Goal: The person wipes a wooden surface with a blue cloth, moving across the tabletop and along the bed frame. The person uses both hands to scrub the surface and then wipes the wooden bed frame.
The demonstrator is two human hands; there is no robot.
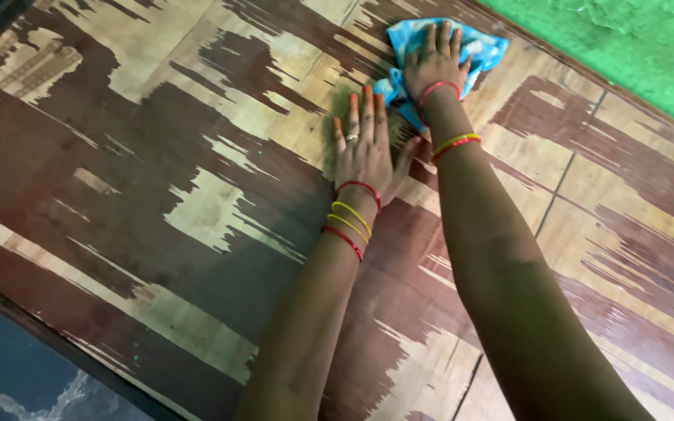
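Observation:
My right hand (433,64) presses flat on a crumpled blue cloth (484,48) near the far edge of a worn wooden board (157,195) whose dark veneer is peeling in patches. My left hand (364,144) lies palm down on the bare board just left of and nearer than the cloth, fingers together and holding nothing. Both wrists wear red and yellow bangles, and there is a ring on a left finger.
A green painted wall (633,47) borders the board at the upper right. A dark blue floor (17,374) shows past the board's edge at the lower left. Seams run across the board on its right side.

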